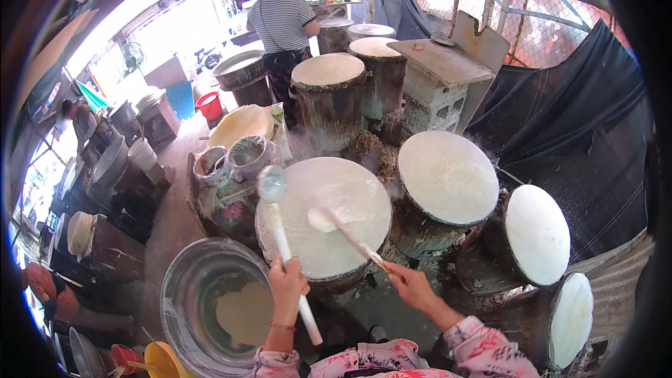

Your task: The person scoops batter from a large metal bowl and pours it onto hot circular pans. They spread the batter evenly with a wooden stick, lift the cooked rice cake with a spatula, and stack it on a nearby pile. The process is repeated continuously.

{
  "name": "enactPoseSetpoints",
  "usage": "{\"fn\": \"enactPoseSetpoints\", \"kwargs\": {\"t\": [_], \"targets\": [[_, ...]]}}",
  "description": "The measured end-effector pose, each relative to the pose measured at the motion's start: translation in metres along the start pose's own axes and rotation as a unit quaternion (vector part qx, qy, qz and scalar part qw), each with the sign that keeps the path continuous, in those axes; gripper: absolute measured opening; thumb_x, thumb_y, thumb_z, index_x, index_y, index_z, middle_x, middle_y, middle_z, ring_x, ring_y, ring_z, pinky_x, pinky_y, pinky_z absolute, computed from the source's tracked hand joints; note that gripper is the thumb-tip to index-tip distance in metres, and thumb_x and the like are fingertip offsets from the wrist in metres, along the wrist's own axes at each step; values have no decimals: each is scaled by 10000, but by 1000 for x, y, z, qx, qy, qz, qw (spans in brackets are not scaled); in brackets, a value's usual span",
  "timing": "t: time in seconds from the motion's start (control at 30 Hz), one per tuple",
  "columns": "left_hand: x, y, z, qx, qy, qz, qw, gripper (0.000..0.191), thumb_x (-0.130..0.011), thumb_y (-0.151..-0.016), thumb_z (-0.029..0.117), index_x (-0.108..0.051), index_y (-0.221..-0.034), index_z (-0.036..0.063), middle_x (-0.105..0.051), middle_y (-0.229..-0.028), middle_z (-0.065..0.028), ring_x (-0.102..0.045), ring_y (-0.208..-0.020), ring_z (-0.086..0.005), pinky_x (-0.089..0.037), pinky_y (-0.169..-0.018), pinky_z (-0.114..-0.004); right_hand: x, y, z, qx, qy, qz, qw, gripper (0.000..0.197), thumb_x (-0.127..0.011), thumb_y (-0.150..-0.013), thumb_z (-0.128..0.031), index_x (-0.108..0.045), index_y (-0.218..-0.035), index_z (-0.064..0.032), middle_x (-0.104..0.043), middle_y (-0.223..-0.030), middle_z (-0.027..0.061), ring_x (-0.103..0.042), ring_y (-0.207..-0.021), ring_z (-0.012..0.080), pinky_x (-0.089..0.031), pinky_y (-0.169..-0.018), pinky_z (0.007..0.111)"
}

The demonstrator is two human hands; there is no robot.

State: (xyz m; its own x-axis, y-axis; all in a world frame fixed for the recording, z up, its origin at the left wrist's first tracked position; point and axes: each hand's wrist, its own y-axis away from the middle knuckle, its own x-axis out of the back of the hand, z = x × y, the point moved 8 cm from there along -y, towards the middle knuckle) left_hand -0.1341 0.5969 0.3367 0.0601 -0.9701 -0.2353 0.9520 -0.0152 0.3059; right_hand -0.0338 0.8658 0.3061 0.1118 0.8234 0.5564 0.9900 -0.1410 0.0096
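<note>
My left hand (pixel 287 283) grips the white handle of a ladle (pixel 272 185), its metal bowl raised over the left edge of a round griddle (pixel 375 244). My right hand (pixel 412 284) holds a wooden-handled spreader (pixel 362 247). The spreader's head is blurred near the griddle's middle, by a thick pale patch of batter (pixel 323 219). A thin whitish layer covers most of the griddle's top. Left of my left hand stands a large metal basin (pixel 181 286) with pale batter (pixel 247 312) at its bottom.
Drum stoves with pale round tops, such as this drum (pixel 449 178), stand right and ahead. Small pots (pixel 249 153) sit beyond the basin. A person (pixel 283 21) stands ahead among the drums. A yellow bucket (pixel 163 359) is at lower left; dark sheeting (pixel 567 126) hangs at right.
</note>
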Motion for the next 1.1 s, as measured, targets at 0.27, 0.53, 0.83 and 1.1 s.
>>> {"fn": "enactPoseSetpoints", "kwargs": {"t": [0.27,0.53,0.83,1.1], "targets": [[-29,2,-66,2,-48,-7,999,588,-482,-886,48,-257,-1424,124,-419,-622,-3,-402,-396,-88,-336,-320,-264,-121,35,31,-192,-355,70,912,362,-469,-971,-201,-499,-1332,-208,-410,-606,-54,-375,-425,46,-347,-361,216],[-40,25,-18,167,497,-170,834,93,-432,-953,80,-410,-870,117,-438,-707,-21,-397,-482,-44,-370,-344,-166,-90,-6,-34,-84,-211,70,971,358,-598,-894,-140,-576,-1246,-78,-690,-957,64,-566,-745,62,-469,-679,239],[-40,55,13,109,497,-176,843,242,-403,-981,123,-461,-1214,157,-430,-782,-34,-361,-487,-40,-349,-342,-162,-28,16,-30,86,147,115,979,459,-681,-778,-108,-611,-1209,-247,-566,-746,70,-598,-659,280,-492,-586,402],[-19,77,23,84,409,-134,899,249,-401,-978,117,-423,-1224,145,-399,-766,-7,-345,-496,-21,-328,-344,-147,-15,-74,13,-99,124,124,979,390,-518,-862,-185,-550,-1251,-177,-628,-1008,173,-631,-890,364,-509,-765,451]]}}
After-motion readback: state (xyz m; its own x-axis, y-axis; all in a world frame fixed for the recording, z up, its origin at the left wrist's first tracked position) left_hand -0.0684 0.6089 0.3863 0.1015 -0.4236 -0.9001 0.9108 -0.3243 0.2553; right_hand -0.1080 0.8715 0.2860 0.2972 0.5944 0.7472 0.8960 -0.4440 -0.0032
